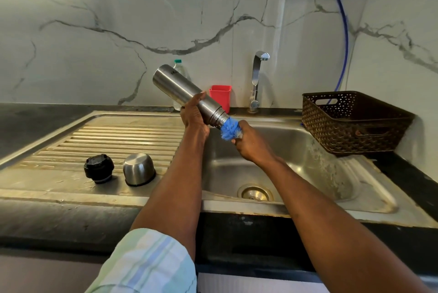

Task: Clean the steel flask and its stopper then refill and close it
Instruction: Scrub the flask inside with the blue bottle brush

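Observation:
My left hand grips the steel flask near its neck and holds it tilted above the sink, mouth pointing down to the right. A blue bottle brush pokes into the flask's mouth, its bristles partly outside. My right hand grips the brush's handle, which is hidden in the fist. On the ribbed drainboard at the left stand the black stopper and the steel cup lid, upside down, side by side.
The sink basin with its drain lies below the hands. A chrome tap stands behind it, no water running. A red cup and a clear plastic bottle stand at the wall. A brown basket sits at the right.

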Motion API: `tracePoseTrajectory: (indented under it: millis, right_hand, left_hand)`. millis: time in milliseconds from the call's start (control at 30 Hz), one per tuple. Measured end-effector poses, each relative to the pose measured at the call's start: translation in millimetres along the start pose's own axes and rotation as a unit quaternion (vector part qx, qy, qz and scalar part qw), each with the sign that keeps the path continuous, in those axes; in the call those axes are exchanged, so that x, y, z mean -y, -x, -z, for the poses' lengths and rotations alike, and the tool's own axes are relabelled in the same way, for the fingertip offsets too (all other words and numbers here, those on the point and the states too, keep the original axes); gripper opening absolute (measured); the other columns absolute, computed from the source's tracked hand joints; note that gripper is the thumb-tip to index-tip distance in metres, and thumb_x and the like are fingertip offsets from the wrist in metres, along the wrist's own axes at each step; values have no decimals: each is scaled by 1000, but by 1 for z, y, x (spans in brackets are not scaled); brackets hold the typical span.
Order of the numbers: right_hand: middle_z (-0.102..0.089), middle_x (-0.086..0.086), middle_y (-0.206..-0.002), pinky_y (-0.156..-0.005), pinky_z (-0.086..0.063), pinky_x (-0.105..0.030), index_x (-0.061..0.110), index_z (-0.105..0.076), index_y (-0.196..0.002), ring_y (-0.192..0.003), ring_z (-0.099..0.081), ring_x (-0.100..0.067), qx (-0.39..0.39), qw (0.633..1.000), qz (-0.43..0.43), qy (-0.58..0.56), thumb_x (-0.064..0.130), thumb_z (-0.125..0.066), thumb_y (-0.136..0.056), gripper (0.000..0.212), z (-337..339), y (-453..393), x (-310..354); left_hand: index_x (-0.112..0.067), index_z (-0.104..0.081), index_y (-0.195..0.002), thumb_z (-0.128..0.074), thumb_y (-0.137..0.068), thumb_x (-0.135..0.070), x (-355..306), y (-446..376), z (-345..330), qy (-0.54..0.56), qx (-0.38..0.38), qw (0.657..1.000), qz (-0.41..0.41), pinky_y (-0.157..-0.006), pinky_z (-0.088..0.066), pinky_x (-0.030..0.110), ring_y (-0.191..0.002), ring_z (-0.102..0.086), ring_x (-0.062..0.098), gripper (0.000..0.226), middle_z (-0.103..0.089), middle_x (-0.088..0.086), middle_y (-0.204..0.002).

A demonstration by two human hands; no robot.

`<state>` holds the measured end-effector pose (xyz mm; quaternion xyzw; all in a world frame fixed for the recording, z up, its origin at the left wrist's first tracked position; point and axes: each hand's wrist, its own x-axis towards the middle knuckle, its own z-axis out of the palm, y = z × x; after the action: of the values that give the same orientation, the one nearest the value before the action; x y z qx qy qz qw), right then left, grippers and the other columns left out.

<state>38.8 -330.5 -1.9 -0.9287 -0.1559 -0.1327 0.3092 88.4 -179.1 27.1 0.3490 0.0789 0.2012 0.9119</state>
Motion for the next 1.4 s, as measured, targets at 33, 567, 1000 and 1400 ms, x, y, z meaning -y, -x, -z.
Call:
tracePoseTrajectory:
  millis: [33, 567, 1000, 1400]
  right_hand:
    - [-65, -13, -112, -76, -49, -38, 13, -46, -126, -96, -61, -33, 1, 1000, -1, 0, 20, -62, -91, 40, -1, 0, 0]
    - [-62, -11, -119, -79, -50, -36, 15, -45, -125, -98, -60, -28, 10, 999, -41, -32, 26, -74, -80, 55, -2, -2, -4]
    - [-66, -10, -113, -78, -48, -33, 13, -59, -120, -97, -62, -28, -26, 999, 15, -41, 19, -60, -90, 31, -3, -3, 11]
    - [-69, -2, -110, -76, -39, -26, 18, -64, -119, -99, -63, -21, -144, 978, 4, -148, 39, -61, -94, 33, 19, -4, -1]
  left_hand:
    - [-5, -56, -115, -81, -66, -6, 0, -1, 1, 9, -7, 1000, -2, -82, -58, 58, -94, -68, 37, 55, -68, 16, -102]
    - [-1, -54, -127, -84, -55, -12, 6, 6, -1, 38, -10, 999, -24, -82, -57, 60, -85, -68, 33, 78, -68, 16, -100]
    - [0, -57, -117, -81, -64, -9, -6, 3, -3, 18, -13, 1000, -19, -79, -59, 55, -82, -68, 35, 59, -68, 17, -94]
    - [-7, -59, -108, -84, -67, -32, -29, -11, 14, -4, 41, 999, 5, -63, -57, 38, -66, -63, 28, 54, -62, 13, -82]
